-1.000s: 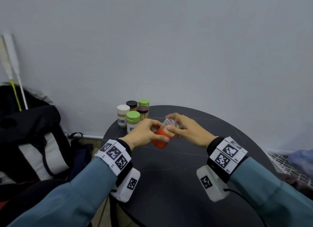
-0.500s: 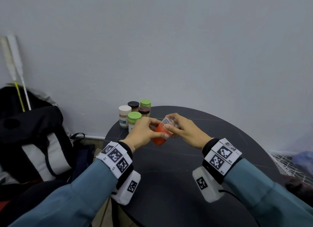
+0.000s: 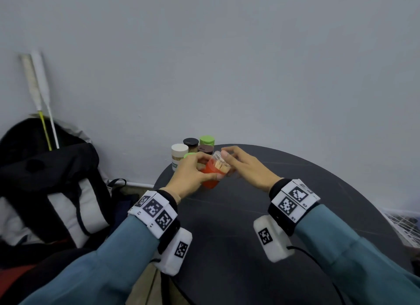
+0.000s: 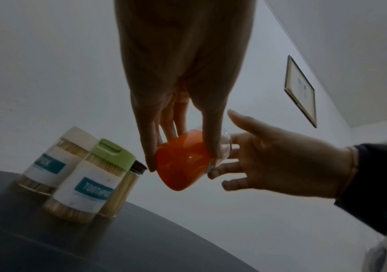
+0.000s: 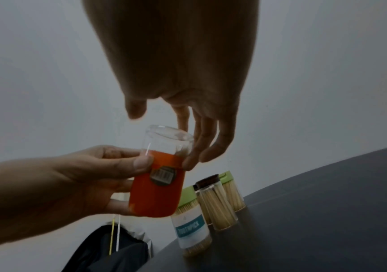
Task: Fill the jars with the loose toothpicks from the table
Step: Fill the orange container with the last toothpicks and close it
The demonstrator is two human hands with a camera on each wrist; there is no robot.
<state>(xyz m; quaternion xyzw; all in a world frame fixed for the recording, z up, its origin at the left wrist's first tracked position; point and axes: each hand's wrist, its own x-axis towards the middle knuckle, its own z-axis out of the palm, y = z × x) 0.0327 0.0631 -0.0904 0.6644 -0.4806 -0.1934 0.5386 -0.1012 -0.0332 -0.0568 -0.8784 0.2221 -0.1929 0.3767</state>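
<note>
Plain pale grey wall (image 3: 250, 65), round dark table (image 3: 284, 213), framed picture (image 4: 300, 90) hanging, dim light

We see a clear glossy jar (image 5: 159, 176) with an orange sleeve, wooden toothpicks (image 3: 221, 167) inside, matt plastic lids (image 4: 112, 153), and a dark matt counter (image 3: 261, 213).

The green-lidded jar (image 3: 189, 155) at the table's far left edge is mostly hidden behind the left hand (image 3: 189, 176). The orange jar's (image 3: 212, 171) label cannot be read. The backpack (image 3: 45, 186) is cut off by the left edge.
</note>
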